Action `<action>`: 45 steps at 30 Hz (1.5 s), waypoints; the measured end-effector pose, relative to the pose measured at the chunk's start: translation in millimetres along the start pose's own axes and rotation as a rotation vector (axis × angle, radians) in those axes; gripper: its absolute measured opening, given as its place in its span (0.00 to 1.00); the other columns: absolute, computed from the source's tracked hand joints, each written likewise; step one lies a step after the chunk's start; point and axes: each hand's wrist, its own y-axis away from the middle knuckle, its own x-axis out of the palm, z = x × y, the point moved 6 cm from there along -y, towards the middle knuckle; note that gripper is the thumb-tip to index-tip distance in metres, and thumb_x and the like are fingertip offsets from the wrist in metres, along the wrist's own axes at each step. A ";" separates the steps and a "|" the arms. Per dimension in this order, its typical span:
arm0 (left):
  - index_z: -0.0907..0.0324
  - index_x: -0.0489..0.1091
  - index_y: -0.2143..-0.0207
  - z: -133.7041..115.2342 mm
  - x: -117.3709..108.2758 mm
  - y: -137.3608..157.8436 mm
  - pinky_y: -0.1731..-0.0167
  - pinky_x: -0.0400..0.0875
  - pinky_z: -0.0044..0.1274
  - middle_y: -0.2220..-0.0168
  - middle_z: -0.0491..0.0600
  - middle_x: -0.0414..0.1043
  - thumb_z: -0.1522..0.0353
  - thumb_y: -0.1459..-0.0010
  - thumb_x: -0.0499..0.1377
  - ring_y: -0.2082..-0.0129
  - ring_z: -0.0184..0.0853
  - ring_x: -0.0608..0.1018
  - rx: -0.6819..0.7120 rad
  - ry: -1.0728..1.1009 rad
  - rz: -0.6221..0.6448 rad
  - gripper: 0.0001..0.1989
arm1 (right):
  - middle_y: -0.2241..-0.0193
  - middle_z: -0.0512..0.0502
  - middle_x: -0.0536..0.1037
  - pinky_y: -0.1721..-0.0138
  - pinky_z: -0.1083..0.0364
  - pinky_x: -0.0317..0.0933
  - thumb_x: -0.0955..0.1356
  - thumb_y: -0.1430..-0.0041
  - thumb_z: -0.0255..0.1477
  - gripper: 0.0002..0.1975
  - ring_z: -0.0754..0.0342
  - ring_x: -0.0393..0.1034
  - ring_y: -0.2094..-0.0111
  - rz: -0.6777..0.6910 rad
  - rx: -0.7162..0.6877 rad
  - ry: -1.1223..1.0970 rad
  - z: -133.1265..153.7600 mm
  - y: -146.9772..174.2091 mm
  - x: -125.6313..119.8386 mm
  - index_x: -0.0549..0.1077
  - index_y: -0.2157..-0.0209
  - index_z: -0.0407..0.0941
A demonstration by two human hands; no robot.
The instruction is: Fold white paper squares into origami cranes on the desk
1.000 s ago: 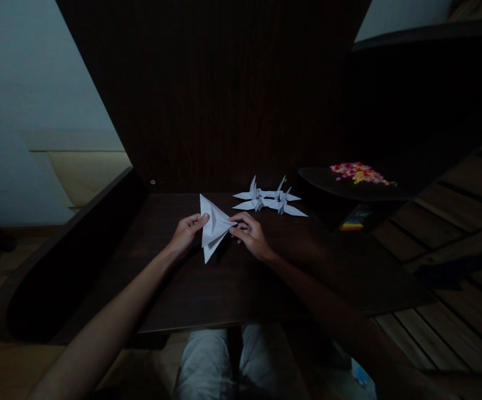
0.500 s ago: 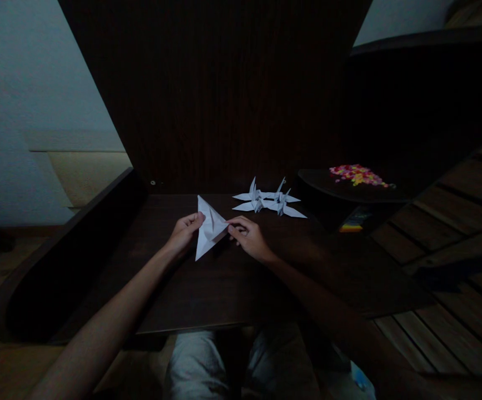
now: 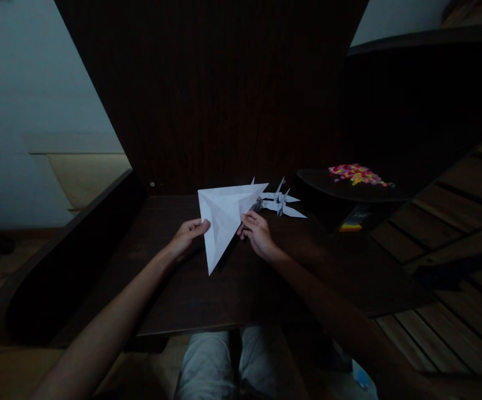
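Dark desk point(image 3: 174, 305), shelf point(image 3: 320, 183) by its back right corner; creased white paper point(image 3: 224, 214) held over the middle, toward the back edge, left hand point(image 3: 187, 238) fingers clamped on its left side, right hand point(image 3: 260, 236) fingers pinching its right. White paper cranes point(image 3: 280, 210) near the desk's back edge, partly behind the paper; multicoloured bits point(image 3: 360, 174) heaped on the shelf.

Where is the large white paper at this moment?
In the head view, the large white paper is just left of the middle, held between the left hand and the right hand, partly in front of the folded paper cranes.
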 end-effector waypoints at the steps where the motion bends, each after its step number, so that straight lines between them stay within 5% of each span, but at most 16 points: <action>1: 0.62 0.70 0.79 -1.1 1.0 0.2 0.74 0.65 0.21 0.79 0.46 0.69 0.55 0.57 0.68 0.77 0.31 0.71 0.009 0.011 0.003 0.19 | 0.81 0.55 0.66 0.86 0.62 0.54 0.72 0.56 0.40 0.17 0.60 0.64 0.83 -0.007 0.008 -0.009 -0.2 0.0 -0.8 0.63 0.74 0.45; 6: 0.61 0.68 0.80 -10.6 0.2 0.7 0.76 0.64 0.20 0.83 0.42 0.60 0.59 0.56 0.68 0.81 0.27 0.65 0.058 0.094 -0.052 0.16 | 0.83 0.56 0.66 0.86 0.62 0.51 0.72 0.56 0.38 0.15 0.62 0.59 0.85 -0.017 0.036 -0.004 -4.1 -0.8 -2.3 0.64 0.72 0.45; 13: 0.64 0.75 0.73 -11.8 -11.5 -1.6 0.75 0.64 0.21 0.77 0.48 0.71 0.61 0.60 0.70 0.78 0.29 0.70 0.110 0.040 -0.126 0.16 | 0.83 0.61 0.66 0.89 0.64 0.48 0.72 0.55 0.38 0.21 0.64 0.57 0.88 -0.011 0.014 0.086 -7.3 -1.9 -1.4 0.62 0.63 0.46; 21: 0.62 0.75 0.75 -15.7 -12.7 2.8 0.72 0.65 0.24 0.75 0.49 0.75 0.58 0.64 0.71 0.75 0.34 0.73 0.164 -0.037 -0.166 0.18 | 0.80 0.64 0.68 0.91 0.63 0.59 0.74 0.58 0.37 0.27 0.62 0.64 0.89 0.048 0.049 0.195 -18.0 3.0 6.2 0.55 0.65 0.48; 30: 0.63 0.71 0.82 -2.5 -20.2 -2.2 0.79 0.60 0.21 0.82 0.45 0.67 0.52 0.72 0.72 0.82 0.28 0.66 0.204 -0.095 -0.077 0.25 | 0.75 0.55 0.76 0.78 0.55 0.72 0.77 0.60 0.31 0.31 0.54 0.75 0.80 0.198 0.191 0.078 -30.9 9.5 17.4 0.61 0.55 0.45; 36: 0.63 0.68 0.83 -3.8 -20.6 -2.1 0.81 0.58 0.20 0.82 0.44 0.66 0.56 0.72 0.72 0.82 0.28 0.66 0.198 -0.146 -0.094 0.22 | 0.63 0.40 0.78 0.70 0.53 0.74 0.72 0.49 0.42 0.22 0.52 0.77 0.68 0.358 0.321 -0.024 -30.9 17.9 31.9 0.71 0.58 0.41; 45: 0.61 0.63 0.83 -21.6 -7.1 4.4 0.81 0.58 0.19 0.82 0.42 0.64 0.61 0.61 0.69 0.81 0.27 0.65 0.284 -0.351 -0.093 0.19 | 0.50 0.38 0.73 0.55 0.44 0.68 0.71 0.51 0.45 0.37 0.45 0.70 0.51 0.504 0.291 -0.152 -23.6 23.6 34.5 0.59 0.42 0.47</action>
